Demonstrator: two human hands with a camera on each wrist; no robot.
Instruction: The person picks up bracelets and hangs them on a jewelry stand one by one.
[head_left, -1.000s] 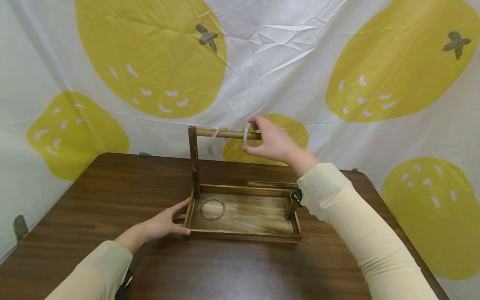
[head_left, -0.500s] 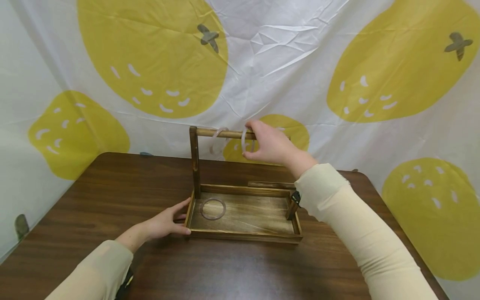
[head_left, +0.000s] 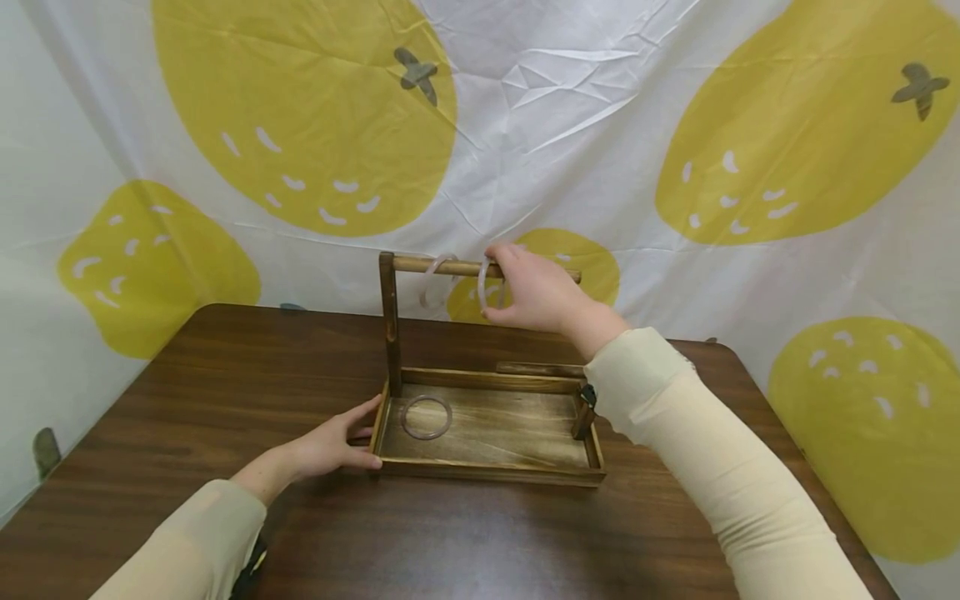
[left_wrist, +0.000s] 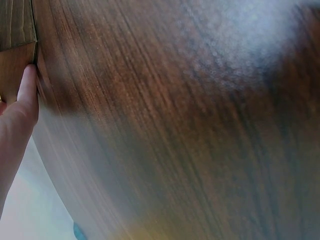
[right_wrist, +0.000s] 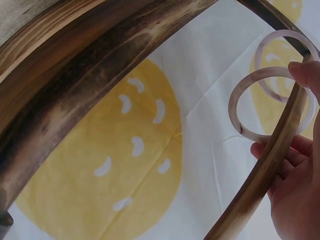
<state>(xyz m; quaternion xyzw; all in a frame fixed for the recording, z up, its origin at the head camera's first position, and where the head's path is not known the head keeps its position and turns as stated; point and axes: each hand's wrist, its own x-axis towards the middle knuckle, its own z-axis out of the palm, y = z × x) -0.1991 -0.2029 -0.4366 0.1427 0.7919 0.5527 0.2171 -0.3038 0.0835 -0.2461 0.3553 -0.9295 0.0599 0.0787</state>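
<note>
In the head view, a wooden bracelet stand has a shallow tray (head_left: 517, 429), a left post (head_left: 389, 321) and a raised rod (head_left: 467, 268). My right hand (head_left: 542, 287) pinches a pale bangle (head_left: 482, 287) between thumb and fingers. The right wrist view shows the rod (right_wrist: 250, 192) passing through this bangle (right_wrist: 233, 105). A second bangle (head_left: 424, 287) hangs on the rod to its left. Another bangle (head_left: 427, 437) lies flat in the tray's left part. My left hand (head_left: 326, 446) touches the tray's left end, its thumb (left_wrist: 29, 90) straight against the wood.
Behind the tray lies a dark wooden bar (head_left: 536, 368). A short post (head_left: 582, 419) rises at the tray's right end, partly behind the right cuff. The brown table (head_left: 480, 542) reaches back to a white curtain (head_left: 570, 192) with yellow fruit shapes.
My right hand has moved slightly left along the rod with the held bangle, uncovering the rod's right end. The left hand, the hanging bangle and the one in the tray stay put.
</note>
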